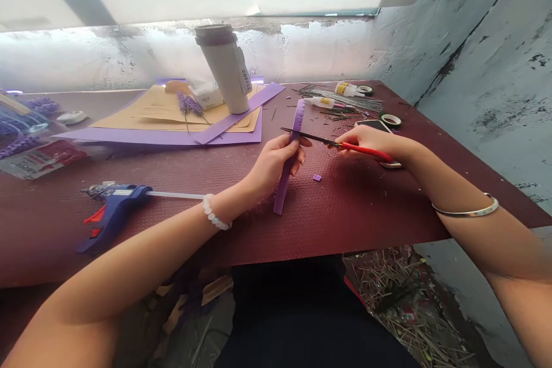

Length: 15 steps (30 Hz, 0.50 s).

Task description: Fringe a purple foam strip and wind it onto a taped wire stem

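Between the thumb and fingers of my left hand (280, 161) is a narrow purple paper strip (283, 190), held upright above the table. Small cuts run along the edge of its upper part. My right hand (366, 144) grips a pair of scissors (366, 151) by the red handles. The dark blades point left and cross the strip just above my left thumb; I cannot tell how far apart they are. A small purple paper scrap (317, 177) lies on the table below the scissors. Partly under my right hand is a phone (374, 125).
A blue glue gun (123, 207) lies at left near my forearm. Behind stand a coffee cup (224, 72) and purple and tan paper sheets (142, 118). Thin wires (345, 96), glue bottles (322, 102) and tape rolls (390, 120) lie at the back right. The table edge (302, 257) is close to my body.
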Motion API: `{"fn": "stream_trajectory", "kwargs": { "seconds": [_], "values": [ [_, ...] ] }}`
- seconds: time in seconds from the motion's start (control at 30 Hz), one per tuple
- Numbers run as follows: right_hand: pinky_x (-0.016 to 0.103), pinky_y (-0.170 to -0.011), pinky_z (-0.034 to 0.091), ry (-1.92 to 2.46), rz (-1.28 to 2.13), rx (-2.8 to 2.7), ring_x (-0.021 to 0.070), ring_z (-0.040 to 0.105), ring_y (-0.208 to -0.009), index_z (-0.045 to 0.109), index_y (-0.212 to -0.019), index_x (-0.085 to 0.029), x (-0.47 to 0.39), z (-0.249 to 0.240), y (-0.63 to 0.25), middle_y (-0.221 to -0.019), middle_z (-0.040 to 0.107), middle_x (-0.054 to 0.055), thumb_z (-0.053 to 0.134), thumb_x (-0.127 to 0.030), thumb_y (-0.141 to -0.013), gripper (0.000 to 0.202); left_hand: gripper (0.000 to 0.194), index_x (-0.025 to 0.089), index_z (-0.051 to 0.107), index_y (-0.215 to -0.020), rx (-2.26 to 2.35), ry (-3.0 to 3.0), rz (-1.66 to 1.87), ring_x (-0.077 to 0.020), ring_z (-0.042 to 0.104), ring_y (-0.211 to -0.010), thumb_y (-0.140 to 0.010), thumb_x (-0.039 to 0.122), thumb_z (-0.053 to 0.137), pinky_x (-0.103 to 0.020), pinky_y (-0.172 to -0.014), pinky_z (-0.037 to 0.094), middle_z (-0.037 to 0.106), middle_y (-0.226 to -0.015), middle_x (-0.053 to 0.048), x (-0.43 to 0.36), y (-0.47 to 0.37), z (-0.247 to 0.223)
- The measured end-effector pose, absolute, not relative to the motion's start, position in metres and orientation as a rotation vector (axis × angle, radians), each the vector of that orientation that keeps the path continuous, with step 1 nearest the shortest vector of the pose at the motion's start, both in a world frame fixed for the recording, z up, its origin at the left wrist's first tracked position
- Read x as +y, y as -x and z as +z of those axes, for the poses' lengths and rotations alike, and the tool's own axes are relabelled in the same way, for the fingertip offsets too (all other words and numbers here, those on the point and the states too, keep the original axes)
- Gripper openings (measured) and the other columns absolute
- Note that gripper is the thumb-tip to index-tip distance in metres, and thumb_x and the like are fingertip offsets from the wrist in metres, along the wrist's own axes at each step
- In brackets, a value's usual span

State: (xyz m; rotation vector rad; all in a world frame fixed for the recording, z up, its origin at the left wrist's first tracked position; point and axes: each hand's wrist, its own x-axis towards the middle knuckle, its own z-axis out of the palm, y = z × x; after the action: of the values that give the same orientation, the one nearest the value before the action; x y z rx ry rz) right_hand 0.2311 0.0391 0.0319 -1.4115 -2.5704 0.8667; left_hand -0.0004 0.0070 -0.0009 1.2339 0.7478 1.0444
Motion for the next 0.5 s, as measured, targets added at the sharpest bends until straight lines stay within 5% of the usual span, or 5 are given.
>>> {"fn": "stream_trajectory", "kwargs": {
  "seconds": [0.13,0.5],
  "values": [
    [0.029,-0.058,0.029,1.422,0.868,-2.574,0.0125,0.038,-0.062,0.045,-0.067,-0.020,0.0381,0.0337,-0.2283,-0.066,0.042,-0.002,0.059,-0.058,-0.077,0.041,0.029,0.014,0.057,-0.072,0.777,-1.224,1.080,-0.0030,0.044,-0.037,-0.095,0.005,0.040,-0.017,-0.043,0.035,0.054,-0.055,0.005,0.0081,-0.0003,-0.0020],
    [0.032,-0.069,0.042,1.441,0.875,-2.514,0.0200,0.054,-0.077,0.055,-0.095,-0.020,0.0351,0.0319,-0.2256,-0.090,0.062,0.005,0.077,-0.064,-0.060,0.061,0.027,0.014,0.058,-0.073,0.827,-1.240,1.163,-0.0028,0.043,-0.040,-0.095,0.008,0.044,-0.016,-0.043,0.034,0.052,-0.057,0.005,0.0103,0.0023,-0.0037]
  ]
}}
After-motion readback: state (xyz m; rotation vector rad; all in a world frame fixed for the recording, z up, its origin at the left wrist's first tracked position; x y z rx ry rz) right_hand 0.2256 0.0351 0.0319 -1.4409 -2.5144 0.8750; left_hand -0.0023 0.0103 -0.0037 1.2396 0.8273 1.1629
